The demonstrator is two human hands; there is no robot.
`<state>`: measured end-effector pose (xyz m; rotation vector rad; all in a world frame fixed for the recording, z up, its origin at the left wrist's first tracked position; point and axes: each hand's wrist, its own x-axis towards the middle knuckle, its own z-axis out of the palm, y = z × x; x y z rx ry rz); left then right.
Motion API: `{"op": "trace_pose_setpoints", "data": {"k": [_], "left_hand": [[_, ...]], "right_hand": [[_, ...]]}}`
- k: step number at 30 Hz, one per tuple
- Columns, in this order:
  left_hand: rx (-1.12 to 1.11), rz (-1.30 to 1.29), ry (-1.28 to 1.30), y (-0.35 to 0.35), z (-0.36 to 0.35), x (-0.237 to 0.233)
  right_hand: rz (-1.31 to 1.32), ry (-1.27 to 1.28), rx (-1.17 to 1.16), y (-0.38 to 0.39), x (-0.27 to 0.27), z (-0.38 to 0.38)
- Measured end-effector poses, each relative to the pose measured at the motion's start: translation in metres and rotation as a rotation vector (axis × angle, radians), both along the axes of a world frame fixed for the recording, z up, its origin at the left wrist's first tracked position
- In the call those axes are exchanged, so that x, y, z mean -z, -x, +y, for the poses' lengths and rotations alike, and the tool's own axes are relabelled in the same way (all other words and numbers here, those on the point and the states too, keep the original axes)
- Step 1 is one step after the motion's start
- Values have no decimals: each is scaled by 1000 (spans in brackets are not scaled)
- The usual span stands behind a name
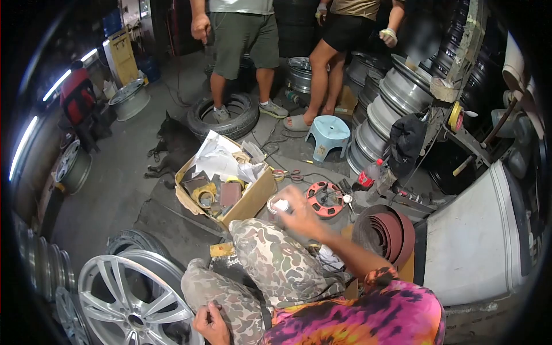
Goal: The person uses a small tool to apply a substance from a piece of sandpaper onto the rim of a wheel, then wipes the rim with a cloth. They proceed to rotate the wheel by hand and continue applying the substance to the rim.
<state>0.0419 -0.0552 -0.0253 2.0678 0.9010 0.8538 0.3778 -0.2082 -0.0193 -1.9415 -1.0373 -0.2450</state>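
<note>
Right hand point(300, 211), grip unclear through blur, at tin point(279, 205) beside box point(248, 202) edge; left hand point(211, 325), closed, near wheel point(123, 296).

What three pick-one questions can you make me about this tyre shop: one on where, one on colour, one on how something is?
1. Where does the black dog lie?
A on a chair
B on the floor beside the tyre
C on a shelf

2. What colour is the small stool?
A red
B light blue
C yellow

3. How is the cardboard box?
A open
B taped shut
C squashed flat

Answers:
1 B, it lies stretched out on the floor next to the tyre.
2 B, its seat and legs are pale blue.
3 A, its flaps are open and paper sticks out.
</note>
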Motion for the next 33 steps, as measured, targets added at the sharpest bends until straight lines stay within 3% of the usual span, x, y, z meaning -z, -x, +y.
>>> {"op": "trace_pose_setpoints", "data": {"k": [7,14,18,20,23,26,33], "left_hand": [[11,49,-11,-3,0,-6],[0,55,-40,-13,-3,-7],[-5,122,-38,-13,-2,-8],[1,143,-19,-11,1,-7],[-3,153,21,-9,2,-3],[-11,155,41,-9,2,0],[-6,147,-9,-8,3,1]], "right_hand": [[-357,259,296,-143,0,-96],[-413,533,540,-228,13,-183],[-216,618,630,-274,58,-238],[126,829,774,-284,77,-256],[326,1061,829,-286,101,-265],[189,1179,828,-281,115,-267],[173,1267,817,-272,121,-254]]}}
